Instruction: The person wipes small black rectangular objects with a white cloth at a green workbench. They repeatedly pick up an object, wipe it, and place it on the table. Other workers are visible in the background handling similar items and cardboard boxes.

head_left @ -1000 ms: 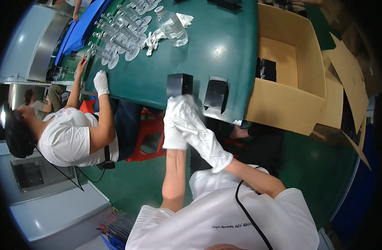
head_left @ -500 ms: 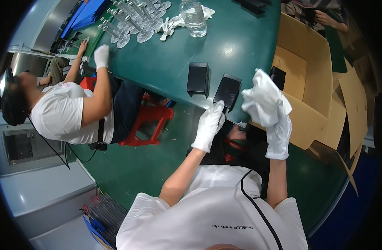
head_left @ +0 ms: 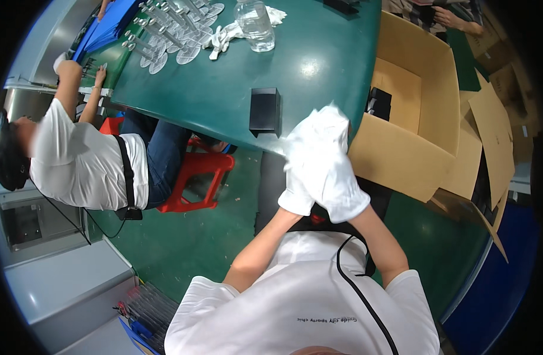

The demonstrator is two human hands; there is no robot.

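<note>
Both gloved hands press together at the green table (head_left: pixel 224 94) edge: left hand (head_left: pixel 301 177) and right hand (head_left: pixel 336 171) overlap, grip unclear. A black box (head_left: pixel 265 110) stands just left; cardboard carton (head_left: pixel 413 118) right.

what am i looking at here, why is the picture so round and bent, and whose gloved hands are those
The view comes from a wide fisheye camera worn on a person's head, looking down, so straight edges curve. The two white-gloved hands in the middle are the wearer's own: the left hand and right hand are pressed together, and whether they hold anything cannot be seen. Ahead lies a dark green table with a small black box, a clear plastic bottle and rows of clear stemmed parts. On the right stands an open brown cardboard carton. A seated co-worker in a white shirt works at the left.
</note>
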